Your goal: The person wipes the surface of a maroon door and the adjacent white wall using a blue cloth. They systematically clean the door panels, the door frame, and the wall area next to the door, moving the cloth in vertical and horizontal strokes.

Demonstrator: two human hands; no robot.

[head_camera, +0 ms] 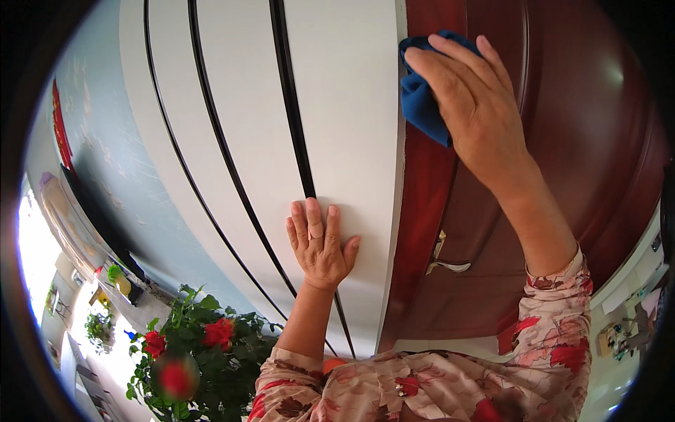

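My right hand (pixel 480 105) presses a crumpled blue cloth (pixel 424 108) to the dark red door frame (pixel 430 174), close to the edge of the white wall panel (pixel 348 132). Part of the cloth is hidden behind the fingers. Lower down, my left hand (pixel 324 245) lies flat on the white panel, fingers slightly spread and nothing in it. Its middle fingers cover part of a black vertical strip (pixel 290 95) set in the panel. A ring or band circles one finger.
A brown-red door (pixel 580 132) with a metal lever handle (pixel 451 265) stands on the right. At lower left is a leafy plant (pixel 211 364) with red flowers (pixel 219 333). Beyond it are a black television (pixel 100 221) on the pale blue wall (pixel 153 211) and a bright window (pixel 37 253).
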